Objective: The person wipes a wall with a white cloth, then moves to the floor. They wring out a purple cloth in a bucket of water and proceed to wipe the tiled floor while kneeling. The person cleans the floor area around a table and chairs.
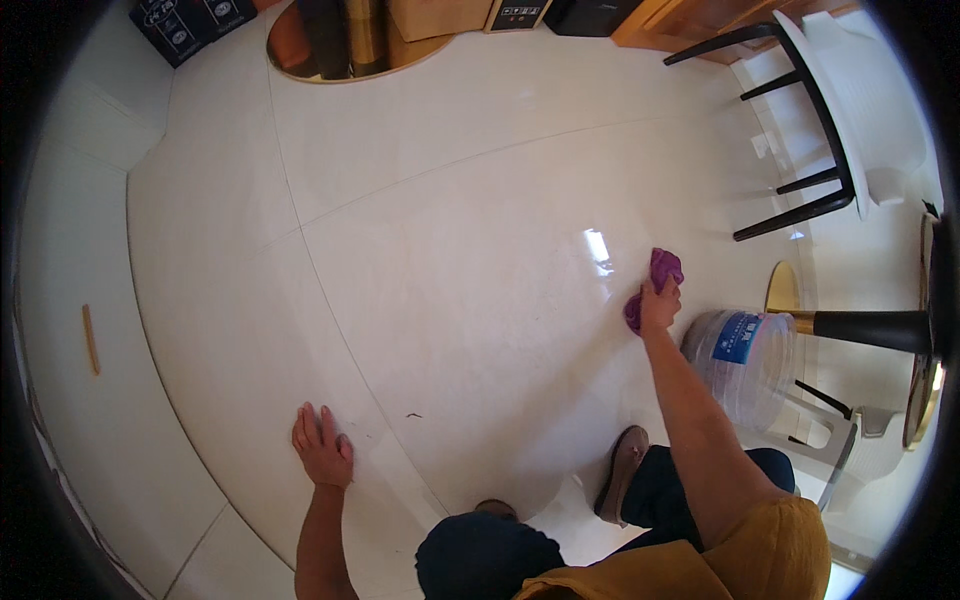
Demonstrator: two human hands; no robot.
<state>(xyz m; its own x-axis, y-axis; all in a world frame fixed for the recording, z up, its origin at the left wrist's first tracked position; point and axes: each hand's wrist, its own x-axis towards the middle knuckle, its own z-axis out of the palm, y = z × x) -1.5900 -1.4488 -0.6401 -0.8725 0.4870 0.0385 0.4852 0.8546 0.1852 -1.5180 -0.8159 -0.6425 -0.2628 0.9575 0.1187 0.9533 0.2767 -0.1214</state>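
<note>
My right hand [660, 304] grips a crumpled purple cloth [666, 268] against the glossy cream tile floor [465, 300]. Part of the cloth bulges out on either side of my fingers. At lower left, my left hand [324, 446] rests on the tiles with its fingers spread and nothing in it. A small dark curved scrap [414, 415] lies on the floor between my hands. Just right of the cloth stands a clear plastic bucket [769, 375] with a blue label that bears writing.
White chairs with black legs [832, 127] and a round table's black pedestal [870, 330] line the right. Cartons [442, 16] and a gold-rimmed mirror-like base [330, 75] are at the far side. A white cabinet front [82, 247] with a wooden handle [91, 339] runs along the left.
</note>
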